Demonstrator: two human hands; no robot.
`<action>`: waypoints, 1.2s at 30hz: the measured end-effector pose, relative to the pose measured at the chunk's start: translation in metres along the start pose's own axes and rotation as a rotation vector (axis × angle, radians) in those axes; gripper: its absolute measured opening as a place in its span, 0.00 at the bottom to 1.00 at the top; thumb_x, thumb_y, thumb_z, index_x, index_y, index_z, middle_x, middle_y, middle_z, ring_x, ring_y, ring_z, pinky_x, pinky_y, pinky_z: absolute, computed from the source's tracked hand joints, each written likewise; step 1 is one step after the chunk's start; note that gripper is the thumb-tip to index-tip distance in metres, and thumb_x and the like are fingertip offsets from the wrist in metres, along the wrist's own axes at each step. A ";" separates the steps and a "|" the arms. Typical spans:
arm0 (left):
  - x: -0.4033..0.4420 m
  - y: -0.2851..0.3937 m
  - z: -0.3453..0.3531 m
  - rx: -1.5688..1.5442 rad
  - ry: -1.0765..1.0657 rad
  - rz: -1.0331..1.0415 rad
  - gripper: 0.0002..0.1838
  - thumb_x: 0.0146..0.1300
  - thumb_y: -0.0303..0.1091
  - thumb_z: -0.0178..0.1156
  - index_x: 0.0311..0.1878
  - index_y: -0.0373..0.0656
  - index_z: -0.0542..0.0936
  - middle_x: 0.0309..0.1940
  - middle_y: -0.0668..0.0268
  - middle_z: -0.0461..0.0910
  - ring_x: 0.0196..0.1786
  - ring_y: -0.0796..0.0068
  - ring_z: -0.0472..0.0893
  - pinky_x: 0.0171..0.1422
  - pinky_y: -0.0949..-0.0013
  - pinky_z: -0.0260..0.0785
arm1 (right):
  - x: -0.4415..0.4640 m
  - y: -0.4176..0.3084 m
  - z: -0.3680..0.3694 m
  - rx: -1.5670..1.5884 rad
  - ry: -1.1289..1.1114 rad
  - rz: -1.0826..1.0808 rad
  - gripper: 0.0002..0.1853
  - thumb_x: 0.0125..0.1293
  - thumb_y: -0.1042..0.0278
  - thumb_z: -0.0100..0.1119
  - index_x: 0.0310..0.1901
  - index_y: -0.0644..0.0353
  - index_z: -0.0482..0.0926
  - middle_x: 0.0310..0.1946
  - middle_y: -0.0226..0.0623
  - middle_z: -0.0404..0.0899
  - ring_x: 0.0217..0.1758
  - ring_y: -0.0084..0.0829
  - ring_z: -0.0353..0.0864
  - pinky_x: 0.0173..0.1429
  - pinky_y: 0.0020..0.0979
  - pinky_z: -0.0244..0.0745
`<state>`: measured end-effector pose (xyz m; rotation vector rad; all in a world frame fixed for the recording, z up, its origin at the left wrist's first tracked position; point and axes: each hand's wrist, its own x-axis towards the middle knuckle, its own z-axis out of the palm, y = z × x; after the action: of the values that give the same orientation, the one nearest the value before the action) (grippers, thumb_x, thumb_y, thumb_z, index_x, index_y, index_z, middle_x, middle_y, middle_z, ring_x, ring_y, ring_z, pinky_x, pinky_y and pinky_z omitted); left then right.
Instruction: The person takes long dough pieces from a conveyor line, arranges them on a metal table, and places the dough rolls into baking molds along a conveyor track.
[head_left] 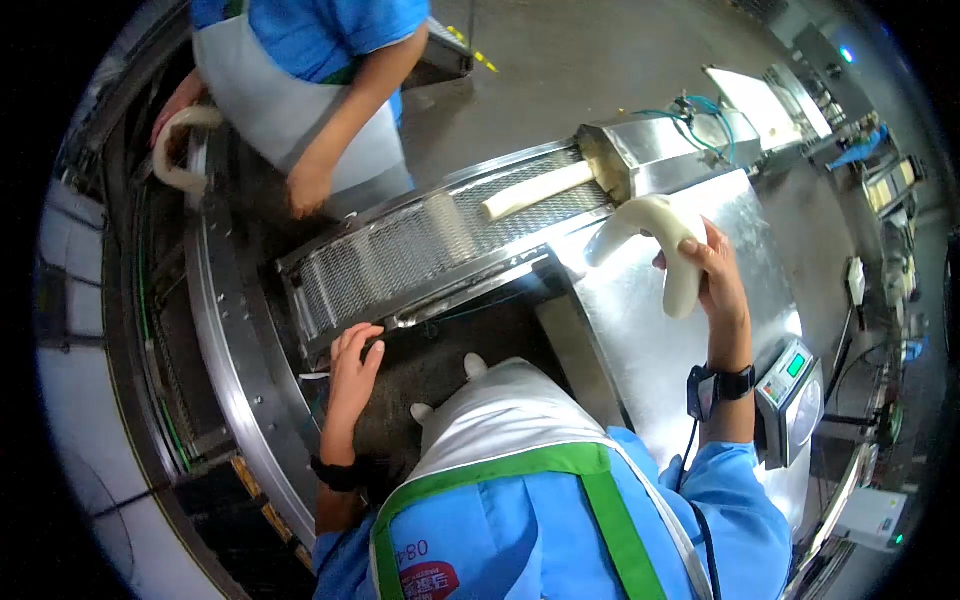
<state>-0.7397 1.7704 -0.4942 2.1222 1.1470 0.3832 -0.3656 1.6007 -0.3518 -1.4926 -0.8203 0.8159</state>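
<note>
At three o'clock, our right hand (712, 268) grips a curved white roll (683, 262) above the steel table (625, 345), thumb pressing its face, fingers mostly hidden behind, presumably supporting that soft bend; at eight, our left hand (352, 378) hangs loosely spread beside the mesh conveyor (380, 275) (touching? we can't tell); a straight roll (538, 191) lies there at one.

Head-height view, forward and steeply down
</note>
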 end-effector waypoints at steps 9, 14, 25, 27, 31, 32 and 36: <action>0.170 0.059 0.122 0.139 -0.091 0.412 0.15 0.51 0.36 0.54 0.43 0.43 0.73 0.46 0.61 0.69 0.51 0.60 0.65 0.53 0.61 0.56 | -0.061 0.039 -0.054 0.019 0.379 0.089 0.34 0.45 0.53 0.57 0.48 0.74 0.64 0.37 0.50 0.72 0.31 0.30 0.75 0.34 0.27 0.74; 0.239 0.097 0.166 0.347 -0.142 0.218 0.13 0.41 0.26 0.52 0.35 0.39 0.75 0.33 0.55 0.74 0.41 0.60 0.73 0.43 0.60 0.64 | -0.087 0.045 -0.050 0.103 0.614 0.099 0.32 0.46 0.53 0.61 0.47 0.69 0.64 0.36 0.44 0.71 0.31 0.28 0.75 0.34 0.26 0.73; 0.235 0.068 0.150 0.206 -0.392 0.173 0.22 0.43 0.38 0.58 0.44 0.42 0.71 0.34 0.54 0.72 0.41 0.58 0.72 0.43 0.61 0.65 | -0.092 0.062 -0.064 0.148 0.399 0.128 0.26 0.49 0.59 0.56 0.47 0.67 0.64 0.34 0.43 0.73 0.27 0.26 0.72 0.30 0.23 0.69; 0.248 0.060 0.139 0.017 -0.442 0.147 0.21 0.43 0.40 0.55 0.39 0.37 0.73 0.31 0.54 0.74 0.36 0.60 0.74 0.39 0.61 0.64 | -0.074 0.059 -0.063 0.146 0.354 0.133 0.27 0.50 0.59 0.56 0.47 0.68 0.63 0.35 0.44 0.73 0.30 0.28 0.72 0.33 0.25 0.68; 0.237 0.075 0.110 -0.442 -0.522 -0.074 0.20 0.45 0.37 0.54 0.38 0.30 0.72 0.31 0.54 0.73 0.33 0.65 0.73 0.34 0.63 0.64 | -0.044 0.050 -0.057 0.102 0.255 0.151 0.28 0.51 0.58 0.55 0.49 0.70 0.62 0.36 0.46 0.73 0.34 0.33 0.72 0.40 0.29 0.67; 0.233 0.080 0.100 -0.637 -0.567 -0.201 0.20 0.45 0.36 0.54 0.37 0.28 0.72 0.31 0.55 0.73 0.33 0.66 0.73 0.33 0.65 0.65 | -0.038 0.049 -0.056 0.096 0.233 0.155 0.28 0.52 0.58 0.55 0.49 0.70 0.62 0.36 0.46 0.72 0.35 0.35 0.72 0.41 0.30 0.67; 0.203 0.066 0.083 -1.351 -0.492 -0.216 0.18 0.46 0.32 0.54 0.40 0.31 0.71 0.30 0.56 0.74 0.31 0.66 0.75 0.31 0.66 0.69 | -0.025 0.058 -0.056 0.078 0.173 0.192 0.29 0.53 0.57 0.55 0.50 0.72 0.60 0.36 0.48 0.72 0.39 0.40 0.73 0.47 0.34 0.66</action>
<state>-0.5383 1.8771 -0.5212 0.8100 0.5060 0.3455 -0.3274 1.5473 -0.4045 -1.5639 -0.5169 0.8363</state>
